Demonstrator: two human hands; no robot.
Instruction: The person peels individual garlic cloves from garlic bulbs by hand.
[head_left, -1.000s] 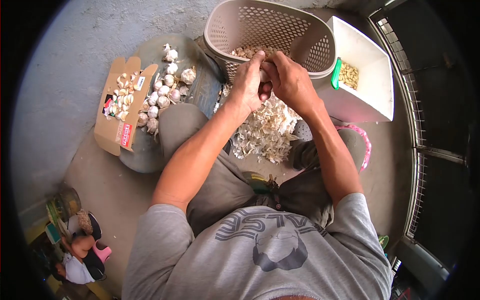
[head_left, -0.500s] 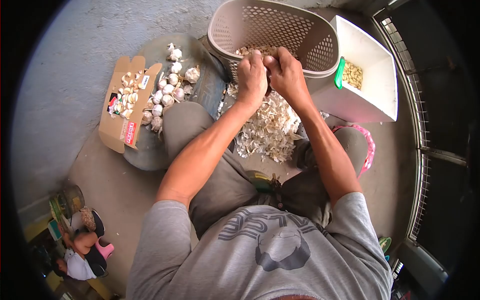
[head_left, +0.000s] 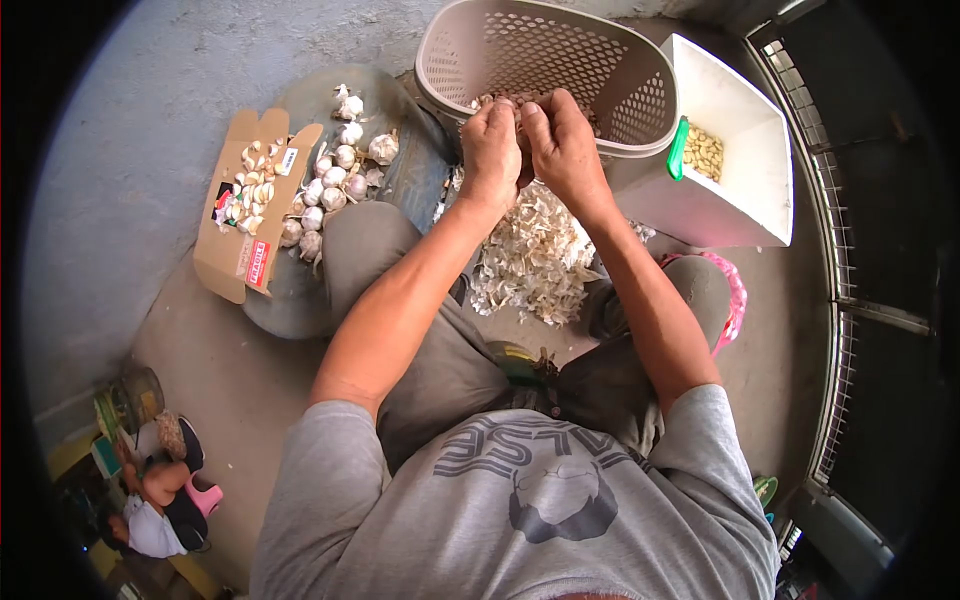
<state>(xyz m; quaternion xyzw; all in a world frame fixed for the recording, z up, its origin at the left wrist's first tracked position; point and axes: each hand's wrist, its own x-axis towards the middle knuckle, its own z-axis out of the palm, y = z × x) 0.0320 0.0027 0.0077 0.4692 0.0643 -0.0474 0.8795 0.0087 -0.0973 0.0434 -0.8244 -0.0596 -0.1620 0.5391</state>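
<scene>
My left hand (head_left: 488, 155) and my right hand (head_left: 565, 148) meet at the near rim of a brown perforated basket (head_left: 640, 150). Their fingers are closed together, thumbs and fingertips pinching; whatever lies between them is hidden. Garlic pieces show partly inside the basket behind my fingers. Below my wrists, a heap of papery garlic skins (head_left: 530, 265) covers the floor between my legs. Whole garlic bulbs (head_left: 332, 180) sit on a dark rounded surface (head_left: 285, 322) to the left. Beside them, separated garlic cloves (head_left: 252, 195) lie on an opened cardboard box (head_left: 212, 255).
To the basket's right stands a white box (head_left: 755, 130) containing pale peeled cloves (head_left: 703, 152), with a green object (head_left: 679, 148) at its edge. A metal grille (head_left: 842, 260) runs along the right. Another person (head_left: 155, 520) sits at lower left, near a pink stool (head_left: 203, 495).
My hands stay together at the basket's rim, but their fingers have shifted slightly and my right thumb stands more upright. The bulbs, boxes and skins look unmoved.
</scene>
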